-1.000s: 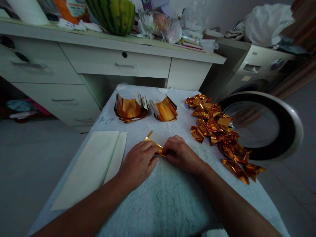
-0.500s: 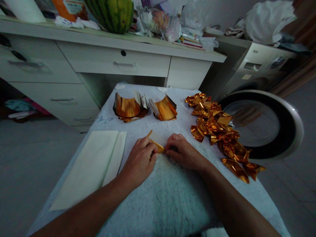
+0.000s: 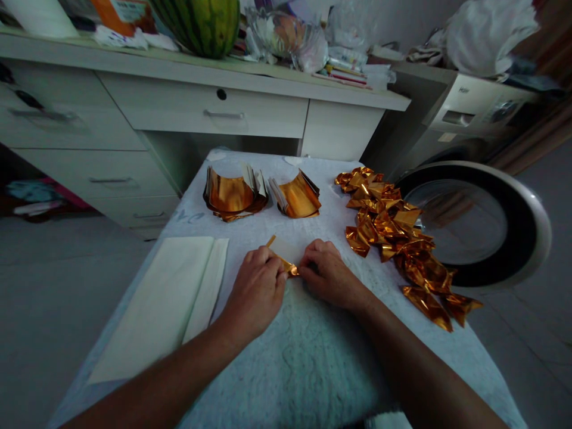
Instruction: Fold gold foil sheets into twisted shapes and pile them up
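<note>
Between my hands a sheet of gold foil paper (image 3: 292, 270) is partly rolled or folded, its pale back facing up behind my fingers. My left hand (image 3: 260, 285) is closed on its left part, and my right hand (image 3: 325, 269) pinches its right end. The fingers hide much of the sheet. Beyond my hands stand two curved stacks of gold foil paper, a larger stack (image 3: 230, 193) on the left and a smaller stack (image 3: 300, 196) beside it. A heap of folded gold foil pieces (image 3: 386, 223) spreads along the right side of the table.
White folded paper (image 3: 156, 304) lies left on the cloth-covered table (image 3: 286, 369). Past the right edge hangs the round open door (image 3: 527, 232) of a washing machine (image 3: 480, 107). A drawer desk (image 3: 263, 113) behind carries a watermelon (image 3: 201, 27) and a plastic-wrapped bowl (image 3: 286, 36).
The gold strip between my fingers looks more crumpled and shows less flat surface. Both hands stay almost in place, the right fingers shifting slightly.
</note>
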